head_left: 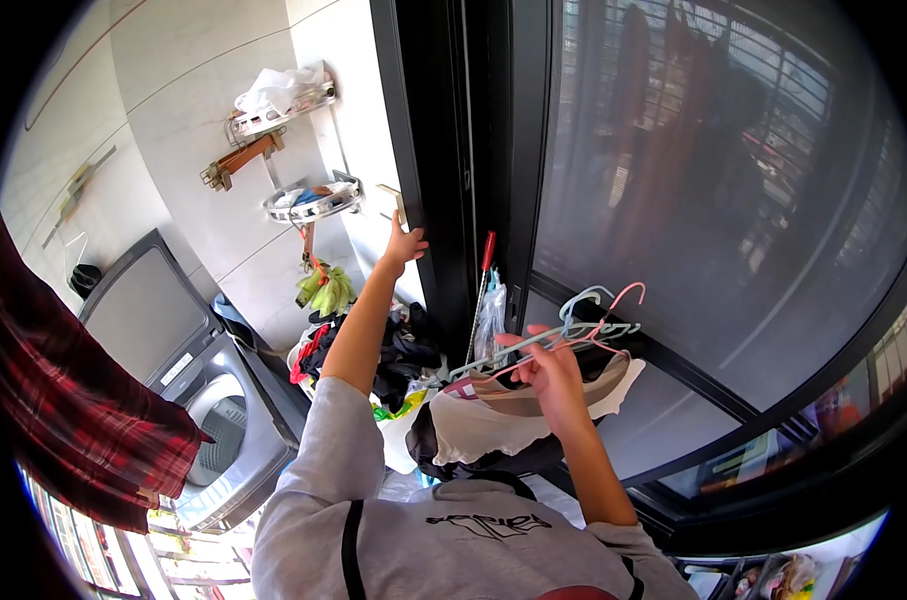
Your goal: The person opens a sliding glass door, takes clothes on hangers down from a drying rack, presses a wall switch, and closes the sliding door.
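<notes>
My left hand (405, 243) is stretched up to a small pale switch plate (390, 203) on the white wall beside the black door frame, its fingers apart and nothing held. My right hand (548, 368) is closed round several clothes hangers (583, 330), pink, blue and green. A white and beige garment (483, 425) hangs from them, with a dark one beside it. The lower parts of these garments are partly hidden behind my body.
An open top-loading washing machine (223, 430) stands at the left, behind a hanging red plaid shirt (73, 400). Corner shelves (313, 205) hold bags. Dark clothes (403, 350) are piled below. A glass sliding door (693, 200) fills the right.
</notes>
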Demonstrator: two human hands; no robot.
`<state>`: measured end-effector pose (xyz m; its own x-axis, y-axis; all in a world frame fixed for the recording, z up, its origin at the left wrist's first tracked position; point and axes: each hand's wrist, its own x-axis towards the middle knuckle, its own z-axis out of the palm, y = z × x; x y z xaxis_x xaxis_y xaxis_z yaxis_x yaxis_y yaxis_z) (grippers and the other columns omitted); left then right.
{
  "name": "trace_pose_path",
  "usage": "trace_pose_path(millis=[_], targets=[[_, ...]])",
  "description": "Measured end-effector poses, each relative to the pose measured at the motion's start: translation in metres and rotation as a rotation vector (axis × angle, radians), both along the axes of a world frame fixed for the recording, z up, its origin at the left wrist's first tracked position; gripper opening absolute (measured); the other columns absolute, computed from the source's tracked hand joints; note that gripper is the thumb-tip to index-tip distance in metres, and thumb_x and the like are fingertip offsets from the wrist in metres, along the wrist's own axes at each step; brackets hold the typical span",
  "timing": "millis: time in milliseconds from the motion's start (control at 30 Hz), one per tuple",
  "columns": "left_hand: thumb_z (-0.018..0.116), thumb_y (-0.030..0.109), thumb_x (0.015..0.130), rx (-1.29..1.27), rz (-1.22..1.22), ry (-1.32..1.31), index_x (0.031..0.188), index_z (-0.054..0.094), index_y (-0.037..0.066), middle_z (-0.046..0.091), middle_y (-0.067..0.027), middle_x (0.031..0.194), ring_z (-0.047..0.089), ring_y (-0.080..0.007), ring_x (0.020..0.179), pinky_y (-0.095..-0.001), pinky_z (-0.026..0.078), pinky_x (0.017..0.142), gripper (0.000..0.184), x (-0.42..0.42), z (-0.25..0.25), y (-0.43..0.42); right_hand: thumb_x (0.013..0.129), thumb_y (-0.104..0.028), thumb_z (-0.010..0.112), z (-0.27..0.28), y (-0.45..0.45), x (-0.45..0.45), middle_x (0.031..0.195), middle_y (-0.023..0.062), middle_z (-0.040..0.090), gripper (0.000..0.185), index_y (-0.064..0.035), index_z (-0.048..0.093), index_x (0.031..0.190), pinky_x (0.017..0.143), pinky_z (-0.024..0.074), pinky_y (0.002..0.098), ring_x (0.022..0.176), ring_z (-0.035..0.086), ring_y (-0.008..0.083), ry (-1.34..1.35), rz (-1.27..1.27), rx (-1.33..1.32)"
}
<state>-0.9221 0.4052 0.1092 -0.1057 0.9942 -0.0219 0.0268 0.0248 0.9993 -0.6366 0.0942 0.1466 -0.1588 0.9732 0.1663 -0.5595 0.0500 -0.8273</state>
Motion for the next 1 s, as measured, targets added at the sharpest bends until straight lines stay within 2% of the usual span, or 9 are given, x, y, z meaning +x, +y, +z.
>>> trace_pose_path(millis=[233, 367, 700, 933, 1000], targets=[[0.058, 0.013, 0.091, 0.003, 0.013, 0.012, 0.154, -0.006, 0.027, 0.061, -0.0093, 0.108, 0.066, -0.0195, 0.083, -0.0329, 0.053, 0.067, 0.091, 0.002, 0.000, 0.001, 0.097, -0.014, 0.048, -0.001, 0.001, 0.002, 0.125, 0.0246, 0.060, 0.030, -0.0052, 0.042, 0.124, 0.074, 0.0481, 0.0264, 0.071, 0.051, 0.0088, 0.007, -0.004, 0.007], [0.058, 0.012, 0.091, 0.011, 0.014, 0.004, 0.154, -0.006, 0.026, 0.060, -0.0112, 0.109, 0.066, -0.0199, 0.083, -0.0326, 0.053, 0.066, 0.091, 0.001, -0.001, 0.002, 0.096, -0.016, 0.051, -0.002, 0.000, 0.002, 0.125, 0.0281, 0.058, 0.029, -0.0082, 0.046, 0.124, 0.075, 0.0482, 0.0287, 0.071, 0.052, 0.0105, 0.017, -0.003, -0.001], [0.057, 0.010, 0.091, 0.034, 0.041, -0.008, 0.153, -0.008, 0.023, 0.058, -0.0164, 0.114, 0.066, -0.0212, 0.083, -0.0330, 0.054, 0.067, 0.091, 0.009, -0.001, 0.003, 0.096, -0.015, 0.051, -0.007, -0.002, 0.007, 0.125, 0.0283, 0.058, 0.029, -0.0079, 0.046, 0.124, 0.073, 0.0482, 0.0279, 0.069, 0.050, 0.0092, 0.030, -0.023, -0.008], [0.057, 0.010, 0.090, 0.018, 0.060, -0.011, 0.153, -0.007, 0.023, 0.058, -0.0162, 0.113, 0.066, -0.0208, 0.083, -0.0325, 0.053, 0.066, 0.091, 0.012, 0.002, 0.001, 0.095, -0.015, 0.053, -0.008, 0.000, 0.008, 0.124, 0.0276, 0.059, 0.032, -0.0067, 0.045, 0.125, 0.073, 0.0479, 0.0277, 0.069, 0.050, 0.0101, 0.046, -0.051, -0.030], [0.059, 0.013, 0.090, 0.019, 0.055, -0.002, 0.153, -0.009, 0.025, 0.059, -0.0118, 0.107, 0.066, -0.0202, 0.086, -0.0326, 0.053, 0.068, 0.093, 0.012, 0.001, 0.002, 0.095, -0.015, 0.054, -0.010, 0.001, 0.008, 0.123, 0.0273, 0.060, 0.033, -0.0064, 0.045, 0.125, 0.073, 0.0478, 0.0278, 0.069, 0.050, 0.0107, 0.041, -0.054, -0.036]])
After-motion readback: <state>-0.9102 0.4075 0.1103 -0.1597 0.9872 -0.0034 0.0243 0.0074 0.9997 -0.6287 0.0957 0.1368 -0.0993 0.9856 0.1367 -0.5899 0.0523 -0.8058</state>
